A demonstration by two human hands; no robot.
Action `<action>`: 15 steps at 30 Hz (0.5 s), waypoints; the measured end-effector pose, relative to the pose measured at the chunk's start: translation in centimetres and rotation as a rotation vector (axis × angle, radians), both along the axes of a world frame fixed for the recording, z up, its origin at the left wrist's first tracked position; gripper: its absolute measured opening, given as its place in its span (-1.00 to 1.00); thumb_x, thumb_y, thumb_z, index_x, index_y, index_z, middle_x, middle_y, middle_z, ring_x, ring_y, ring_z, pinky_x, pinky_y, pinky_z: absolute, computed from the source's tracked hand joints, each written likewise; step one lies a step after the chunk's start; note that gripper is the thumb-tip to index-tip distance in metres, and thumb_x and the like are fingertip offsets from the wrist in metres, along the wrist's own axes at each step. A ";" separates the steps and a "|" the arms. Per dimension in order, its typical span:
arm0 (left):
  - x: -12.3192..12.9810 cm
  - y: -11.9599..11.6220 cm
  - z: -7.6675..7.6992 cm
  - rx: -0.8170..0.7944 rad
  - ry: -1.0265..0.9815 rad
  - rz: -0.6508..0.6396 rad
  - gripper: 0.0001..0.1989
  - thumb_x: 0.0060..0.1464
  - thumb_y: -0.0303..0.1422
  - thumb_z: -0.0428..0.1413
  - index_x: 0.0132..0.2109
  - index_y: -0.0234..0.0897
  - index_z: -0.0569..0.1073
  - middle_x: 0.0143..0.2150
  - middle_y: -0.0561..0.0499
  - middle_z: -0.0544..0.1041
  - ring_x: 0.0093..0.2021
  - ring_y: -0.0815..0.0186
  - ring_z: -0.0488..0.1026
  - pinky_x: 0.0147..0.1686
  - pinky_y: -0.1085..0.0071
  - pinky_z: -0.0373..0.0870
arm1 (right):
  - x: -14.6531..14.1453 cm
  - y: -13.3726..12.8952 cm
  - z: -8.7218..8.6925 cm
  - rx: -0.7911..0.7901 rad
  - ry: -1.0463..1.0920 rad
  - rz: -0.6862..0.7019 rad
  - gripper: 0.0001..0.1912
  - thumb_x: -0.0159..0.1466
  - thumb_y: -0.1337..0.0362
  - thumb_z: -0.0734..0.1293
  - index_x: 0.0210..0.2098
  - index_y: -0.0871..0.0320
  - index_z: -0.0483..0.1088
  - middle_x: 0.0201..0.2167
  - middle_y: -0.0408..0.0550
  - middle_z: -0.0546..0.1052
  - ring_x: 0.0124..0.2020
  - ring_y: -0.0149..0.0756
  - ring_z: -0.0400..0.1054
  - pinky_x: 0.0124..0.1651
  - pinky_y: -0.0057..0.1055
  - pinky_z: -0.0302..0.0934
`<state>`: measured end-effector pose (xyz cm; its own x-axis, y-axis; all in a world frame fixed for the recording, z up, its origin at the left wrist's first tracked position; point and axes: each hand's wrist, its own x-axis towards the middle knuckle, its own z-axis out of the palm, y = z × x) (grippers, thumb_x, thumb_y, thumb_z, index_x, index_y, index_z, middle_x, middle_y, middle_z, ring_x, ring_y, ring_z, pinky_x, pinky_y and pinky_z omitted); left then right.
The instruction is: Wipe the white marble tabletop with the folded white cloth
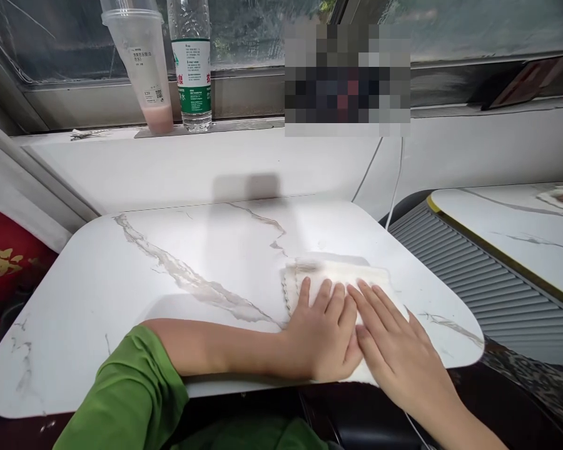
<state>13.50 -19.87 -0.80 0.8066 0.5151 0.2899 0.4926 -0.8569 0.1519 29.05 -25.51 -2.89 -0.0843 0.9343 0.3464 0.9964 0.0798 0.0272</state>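
A white cloth (370,273) with a stitched, scalloped edge lies folded on the right part of a white marble-patterned table (122,275). My left hand (326,334) rests flat on the cloth's left and front part, fingers extended forward. Beside it, my right hand (394,337) lies flat on the cloth's right part, its fingers slanting up to the left. The two hands touch or nearly touch near the middle. Both are open, pressing on the cloth rather than gripping it. Part of the cloth is hidden beneath them.
On the windowsill stand a plastic cup (145,69) with a little pink drink and a clear water bottle (192,81). White cables (396,181) hang down the wall behind the table. A second marble-patterned table (511,219) is at the right. Something red (4,256) with gold marks is at the left.
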 end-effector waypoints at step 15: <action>1.8 20.8 0.4 -0.139 0.216 0.180 -0.44 0.26 -0.30 -0.29 0.34 -0.44 -0.01 0.39 -0.09 -0.03 0.38 0.20 -0.13 0.32 0.07 -0.30 | -0.3 22.9 0.5 -0.101 0.067 -0.016 -0.44 0.29 0.34 -0.01 0.24 0.42 0.13 0.28 0.21 0.17 0.31 -0.11 -0.02 0.32 -0.06 -0.14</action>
<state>15.35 0.93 -0.40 0.7341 0.6779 0.0387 0.6682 -0.7314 0.1364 28.77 -2.64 -2.39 -0.0486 0.9659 0.2543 0.9969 0.0627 -0.0474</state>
